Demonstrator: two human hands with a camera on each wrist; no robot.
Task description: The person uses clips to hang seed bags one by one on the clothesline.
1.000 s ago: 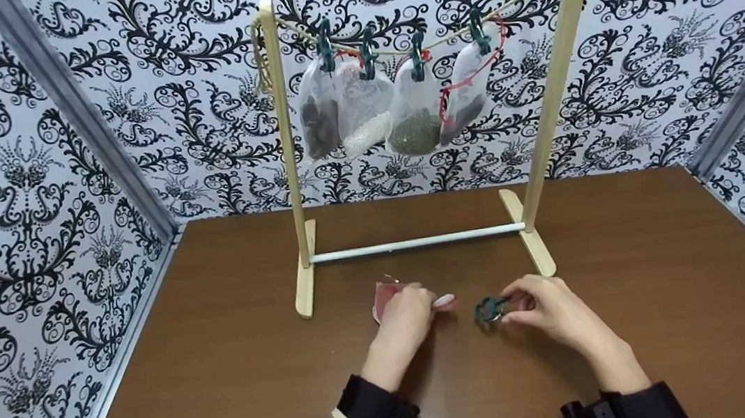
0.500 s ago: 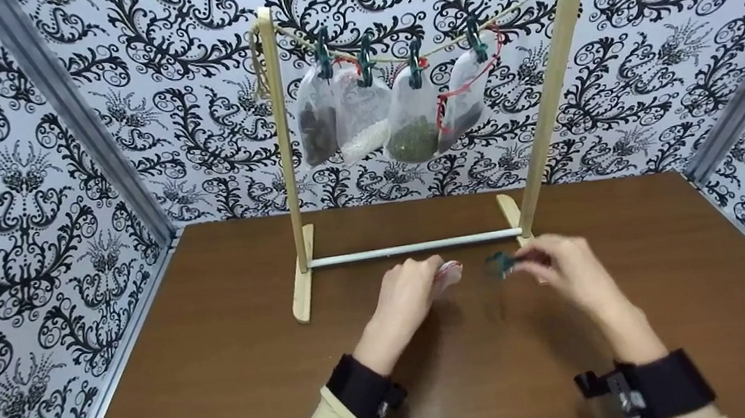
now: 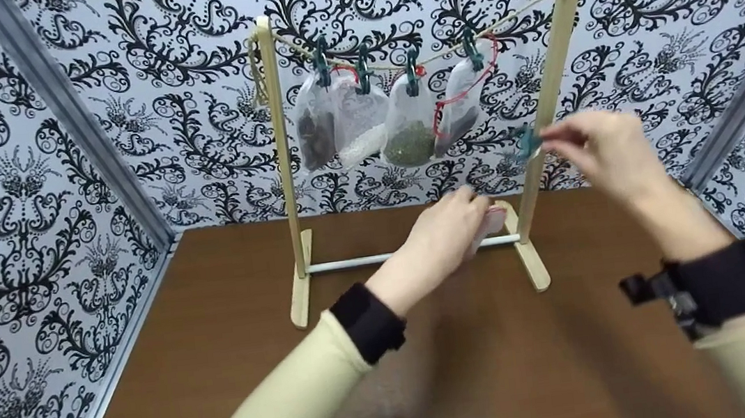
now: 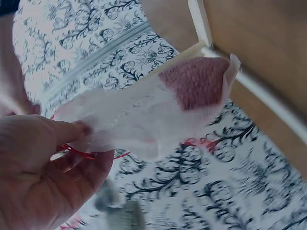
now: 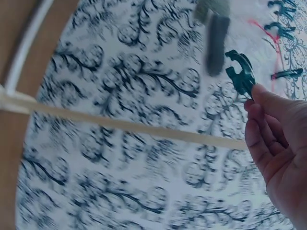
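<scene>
My left hand (image 3: pixel 445 232) pinches the top of a white mesh drawstring bag (image 4: pixel 139 112). Reddish contents (image 4: pixel 196 84) fill its far end, and a red cord loops by my fingers. In the head view most of that bag is hidden behind the hand. Beside the right post, my right hand (image 3: pixel 607 147) pinches a dark green clothespin (image 5: pixel 241 74) by its handles, with nothing in its jaws. Several mesh bags hang from the rope (image 3: pixel 446 52) on green clothespins: one holds green contents (image 3: pixel 409 145), another white (image 3: pixel 365 143), others dark (image 3: pixel 317 141).
The wooden stand has a left post (image 3: pixel 281 149), a right post (image 3: pixel 553 97) and a white crossbar (image 3: pixel 344 263) low between its feet. It stands on a brown table (image 3: pixel 236 365). Patterned walls (image 3: pixel 207 115) close in the back and both sides.
Both hands have risen from the table and moved forward and right. The left carries the bag with reddish contents up in front of the stand; the right lifts the clothespin up beside the right post.
</scene>
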